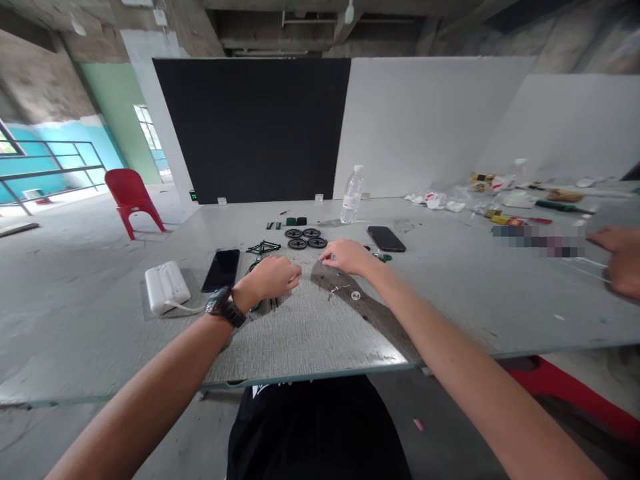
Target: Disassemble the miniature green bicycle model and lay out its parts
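My left hand [274,275], with a watch [226,306] on its wrist, hovers low over the table with its fingers curled closed; whatever is in them is hidden. Green and black small parts [256,305] show partly beneath it. To its right, my right hand [346,257] has thumb and fingertips pinched together, and anything between them is too small to name. Just beyond both hands lie several black spoked wheels [297,244] and a black frame [263,247]. Nearer me are a small silver part [339,291] and a small clear round piece [355,295].
A phone [221,270] and a white power bank [167,287] with a cable lie at left. Another phone [386,238] and a water bottle [353,195] stand beyond my right hand. Another person's hand [620,257] reaches in at far right, near tools and plastic bags.
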Action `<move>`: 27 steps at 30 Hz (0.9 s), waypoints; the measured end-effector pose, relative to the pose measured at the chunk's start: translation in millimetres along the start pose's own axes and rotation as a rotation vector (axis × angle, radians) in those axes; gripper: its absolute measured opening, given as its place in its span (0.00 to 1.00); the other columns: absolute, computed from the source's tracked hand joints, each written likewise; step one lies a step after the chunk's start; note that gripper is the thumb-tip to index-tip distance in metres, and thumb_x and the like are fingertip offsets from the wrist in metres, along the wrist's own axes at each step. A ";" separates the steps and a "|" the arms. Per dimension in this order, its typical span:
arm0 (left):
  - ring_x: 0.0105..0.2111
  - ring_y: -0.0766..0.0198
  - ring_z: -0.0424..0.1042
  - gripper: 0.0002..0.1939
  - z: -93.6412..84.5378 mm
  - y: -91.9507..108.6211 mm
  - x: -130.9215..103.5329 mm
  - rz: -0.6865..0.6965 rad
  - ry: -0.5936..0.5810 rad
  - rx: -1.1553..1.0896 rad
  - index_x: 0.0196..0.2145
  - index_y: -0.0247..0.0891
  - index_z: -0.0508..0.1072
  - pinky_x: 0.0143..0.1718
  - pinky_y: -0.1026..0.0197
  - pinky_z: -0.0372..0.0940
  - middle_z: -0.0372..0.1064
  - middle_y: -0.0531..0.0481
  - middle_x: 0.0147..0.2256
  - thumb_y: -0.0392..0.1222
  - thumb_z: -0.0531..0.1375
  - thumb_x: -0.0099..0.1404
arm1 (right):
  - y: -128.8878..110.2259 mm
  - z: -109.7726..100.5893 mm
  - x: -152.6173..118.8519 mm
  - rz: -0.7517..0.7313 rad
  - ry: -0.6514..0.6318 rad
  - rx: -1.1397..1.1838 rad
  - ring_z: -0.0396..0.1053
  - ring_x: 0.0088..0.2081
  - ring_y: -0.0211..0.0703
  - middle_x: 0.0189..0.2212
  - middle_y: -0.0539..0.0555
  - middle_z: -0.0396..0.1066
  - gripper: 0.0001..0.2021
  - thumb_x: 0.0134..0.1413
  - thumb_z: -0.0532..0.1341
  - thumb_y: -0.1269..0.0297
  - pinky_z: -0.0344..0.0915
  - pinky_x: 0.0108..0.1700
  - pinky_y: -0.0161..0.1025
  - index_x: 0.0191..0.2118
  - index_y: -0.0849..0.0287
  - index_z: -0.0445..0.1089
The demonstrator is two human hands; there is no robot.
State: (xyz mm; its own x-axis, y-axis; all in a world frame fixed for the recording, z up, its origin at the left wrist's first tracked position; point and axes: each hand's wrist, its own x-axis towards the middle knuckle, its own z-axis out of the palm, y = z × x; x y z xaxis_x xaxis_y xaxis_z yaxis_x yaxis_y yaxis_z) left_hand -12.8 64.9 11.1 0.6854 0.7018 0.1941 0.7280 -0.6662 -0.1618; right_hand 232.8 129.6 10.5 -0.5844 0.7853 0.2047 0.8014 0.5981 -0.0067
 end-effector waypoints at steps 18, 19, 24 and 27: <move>0.31 0.60 0.70 0.16 -0.5 0.1 0.1 -0.003 -0.008 0.009 0.33 0.37 0.77 0.33 0.59 0.59 0.71 0.45 0.29 0.41 0.50 0.71 | 3.1 2.5 0.7 0.034 -0.030 0.029 0.73 0.37 0.47 0.42 0.54 0.80 0.13 0.58 0.58 0.59 0.60 0.31 0.40 0.40 0.49 0.82; 0.31 0.60 0.70 0.16 -0.3 0.1 0.1 -0.003 -0.007 0.012 0.34 0.38 0.77 0.32 0.59 0.59 0.72 0.45 0.30 0.41 0.50 0.71 | 3.0 2.6 0.7 0.033 -0.027 0.029 0.73 0.37 0.47 0.42 0.54 0.80 0.13 0.58 0.58 0.59 0.59 0.31 0.40 0.40 0.49 0.82; 0.31 0.61 0.69 0.17 0.0 -0.4 -0.1 0.000 -0.005 0.020 0.34 0.38 0.77 0.32 0.59 0.57 0.72 0.46 0.30 0.41 0.50 0.71 | 1.8 6.3 1.6 0.023 0.007 -0.016 0.72 0.35 0.46 0.41 0.54 0.79 0.13 0.59 0.58 0.60 0.56 0.30 0.39 0.37 0.50 0.82; 0.30 0.61 0.68 0.17 0.7 -1.1 0.1 0.003 -0.005 0.022 0.33 0.38 0.77 0.32 0.59 0.58 0.71 0.46 0.29 0.41 0.50 0.71 | -0.6 9.4 2.4 0.005 0.027 -0.064 0.71 0.36 0.46 0.40 0.56 0.79 0.14 0.60 0.56 0.61 0.54 0.30 0.40 0.37 0.51 0.81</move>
State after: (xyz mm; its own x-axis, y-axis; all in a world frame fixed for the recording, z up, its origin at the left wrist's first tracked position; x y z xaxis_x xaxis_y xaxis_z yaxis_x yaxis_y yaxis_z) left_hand -13.6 65.9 10.7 0.6873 0.7015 0.1885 0.7264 -0.6624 -0.1834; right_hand 229.7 132.7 1.8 -0.5774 0.7829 0.2316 0.8113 0.5821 0.0548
